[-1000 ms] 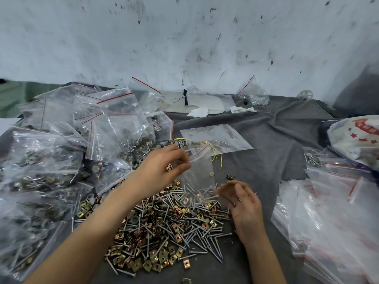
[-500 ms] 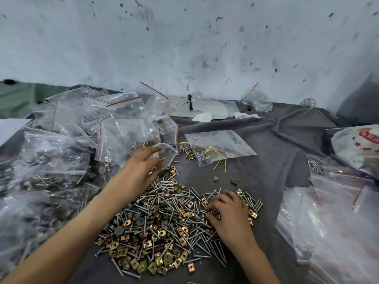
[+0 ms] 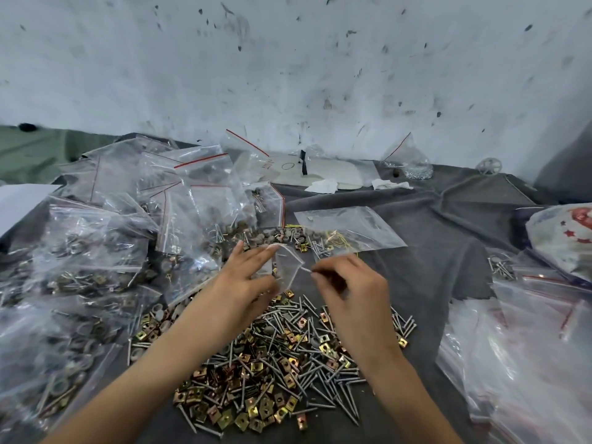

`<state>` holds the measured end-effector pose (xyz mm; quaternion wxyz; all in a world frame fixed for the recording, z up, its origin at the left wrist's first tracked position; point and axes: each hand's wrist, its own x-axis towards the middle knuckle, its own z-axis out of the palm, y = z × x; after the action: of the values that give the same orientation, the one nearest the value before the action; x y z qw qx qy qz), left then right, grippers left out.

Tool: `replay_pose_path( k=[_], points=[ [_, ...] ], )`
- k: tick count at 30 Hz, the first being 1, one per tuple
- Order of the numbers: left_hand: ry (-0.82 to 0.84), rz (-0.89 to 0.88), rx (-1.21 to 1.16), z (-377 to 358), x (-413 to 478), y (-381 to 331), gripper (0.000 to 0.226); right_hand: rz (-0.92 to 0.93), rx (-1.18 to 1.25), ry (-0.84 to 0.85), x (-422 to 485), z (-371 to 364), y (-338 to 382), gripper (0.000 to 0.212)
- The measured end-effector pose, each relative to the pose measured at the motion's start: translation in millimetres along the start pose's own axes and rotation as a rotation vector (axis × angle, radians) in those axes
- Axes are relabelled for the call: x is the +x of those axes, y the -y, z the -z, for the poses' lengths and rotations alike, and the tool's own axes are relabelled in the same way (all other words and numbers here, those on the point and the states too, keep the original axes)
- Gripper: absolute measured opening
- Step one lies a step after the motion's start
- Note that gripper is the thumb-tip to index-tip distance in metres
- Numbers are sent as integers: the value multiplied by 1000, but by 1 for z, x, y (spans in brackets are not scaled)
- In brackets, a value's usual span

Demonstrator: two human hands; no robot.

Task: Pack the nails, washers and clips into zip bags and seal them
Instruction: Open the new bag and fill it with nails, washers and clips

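Observation:
A loose heap of grey nails and brass-coloured square clips (image 3: 272, 357) lies on the grey cloth (image 3: 432, 251) in front of me, with grey washers (image 3: 278, 235) scattered behind it. My left hand (image 3: 246, 280) holds a small clear zip bag (image 3: 288, 267) above the heap, thumb under it and fingers stretched along its top. My right hand (image 3: 349, 283) is raised beside the bag's right edge, fingers curled and pinching what look like a few nails; the grip is blurred.
Many filled zip bags (image 3: 96, 261) are piled at the left. A flat bag holding yellow wire (image 3: 349, 232) lies behind my hands. Empty zip bags (image 3: 519, 347) are stacked at the right, below a printed plastic sack (image 3: 567, 238). A stained wall (image 3: 288, 75) closes the back.
My right hand has lifted off the heap with its fingers pinched and moved up to the bag. My left hand has shifted right and raised the small bag over the heap.

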<state>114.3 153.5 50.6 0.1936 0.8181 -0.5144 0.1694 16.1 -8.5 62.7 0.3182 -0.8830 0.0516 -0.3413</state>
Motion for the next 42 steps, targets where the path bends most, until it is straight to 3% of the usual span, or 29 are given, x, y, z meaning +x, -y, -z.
replay_pose_path(
  k=[7, 10, 13, 14, 17, 19, 25, 42],
  points=[
    [15, -76, -33, -1, 7, -15, 20, 58, -176, 129, 17, 0, 18, 16],
    [18, -54, -44, 0, 6, -15, 18, 59, -22, -35, 18, 3, 11, 25],
    [9, -16, -30, 0, 6, -11, 20, -68, 116, -286, 17, -1, -10, 15],
    [9, 3, -28, -1, 5, -9, 18, -155, 99, -259, 17, -6, -22, 13],
    [0, 48, -16, -3, 4, -8, 9, -428, -142, 217, 7, -29, -52, 15],
    [-9, 57, -19, -4, 4, -9, 7, -467, -254, 411, -6, -45, -64, 18],
    [-23, 64, -33, -4, 5, -9, 11, -404, -433, 365, -15, -61, -68, 18],
    [12, 63, -59, -5, 5, -15, 11, -524, -446, 427, -9, -84, -64, 19]
  ],
)
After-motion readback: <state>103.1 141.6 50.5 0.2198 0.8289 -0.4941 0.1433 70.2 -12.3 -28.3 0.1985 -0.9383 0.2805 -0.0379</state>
